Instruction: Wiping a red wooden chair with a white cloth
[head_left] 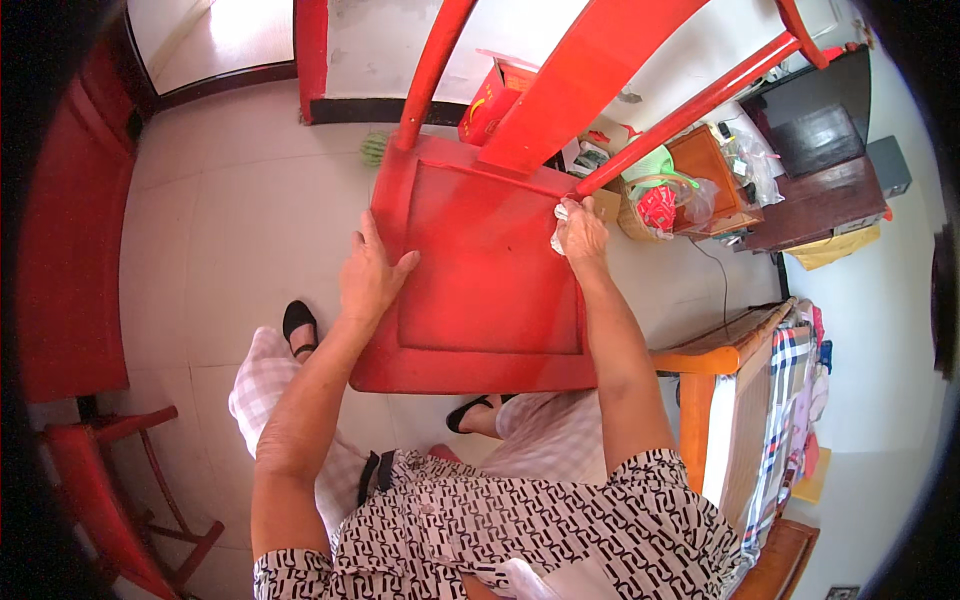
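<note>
A red wooden chair [490,270] stands in front of me, its seat facing up and its back slats rising away at the top of the view. My left hand [368,275] lies against the left edge of the seat, thumb spread over the top and fingers stretched along the side. At the far right corner of the seat, beside the back post, my right hand [583,236] is closed around a crumpled white cloth [559,240]. The cloth touches the seat's right edge; part of it is hidden under the fingers.
Beyond the chair are a red bag [495,100] and a green striped melon [374,149] on the floor. A wicker basket [637,215] sits to the right near a brown cabinet [820,200]. A wooden bench [715,365] stands at right, another red chair [110,490] at lower left.
</note>
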